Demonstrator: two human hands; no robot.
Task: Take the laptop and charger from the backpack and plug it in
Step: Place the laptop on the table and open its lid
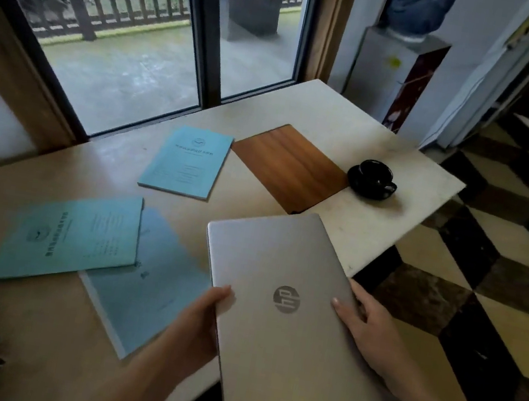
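Both forearms are bare, with no sleeve visible up from the fingers. The left hand (199, 321) and the right hand (371, 328) wear no gloves, rings or watch.

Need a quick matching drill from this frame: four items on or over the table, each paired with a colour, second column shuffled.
Things:
1. laptop
2. cup and saucer
3. booklet nearest the window
4. square inlay in the table

Colours:
A. black
B. wood brown
C. silver
D. light blue

Pairs: 1-C, 2-A, 3-D, 4-B
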